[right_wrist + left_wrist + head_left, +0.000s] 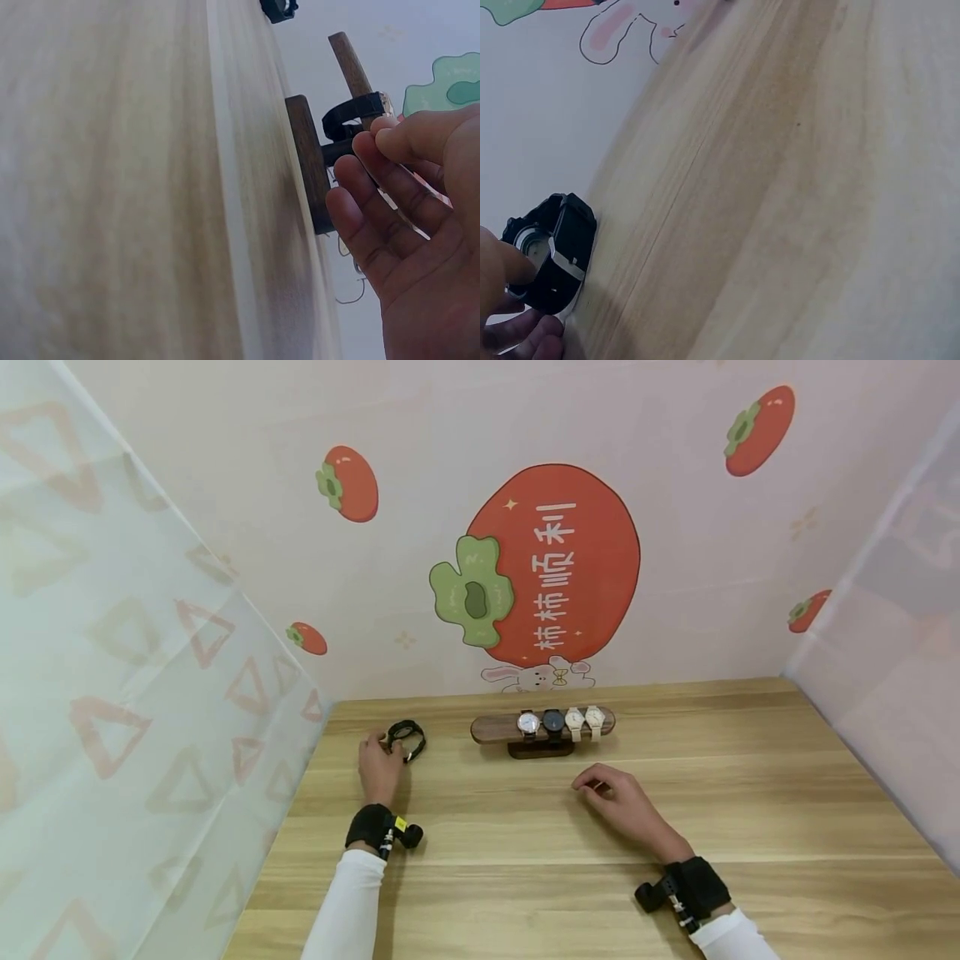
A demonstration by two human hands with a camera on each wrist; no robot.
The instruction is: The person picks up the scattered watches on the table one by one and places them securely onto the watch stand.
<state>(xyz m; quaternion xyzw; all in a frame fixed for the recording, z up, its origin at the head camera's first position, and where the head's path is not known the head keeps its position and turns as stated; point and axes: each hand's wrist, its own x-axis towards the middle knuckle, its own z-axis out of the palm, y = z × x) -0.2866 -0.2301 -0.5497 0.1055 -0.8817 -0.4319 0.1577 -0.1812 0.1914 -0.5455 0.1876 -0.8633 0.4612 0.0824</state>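
My left hand (380, 768) is at the back left of the table, pinching a black wristwatch (405, 725) whose strap forms a loop. In the left wrist view, a fingertip reaches inside the loop of the watch (576, 229), and other fingers lie beneath it. My right hand (626, 806) hovers in front of the watch stand, fingers loosely bent, with nothing in them. A dark wooden watch stand (491, 729) carries a white-dial watch (528, 723), a black watch (553, 721) and two cream watches (585, 718) towards its right end.
The wood-grain table (495, 877) runs back to a pale wall (405, 610) printed with persimmons. A side panel (150, 718) with triangles borders the left, and another panel (900, 635) stands on the right. The stand's base (307, 165) shows beyond the right fingers.
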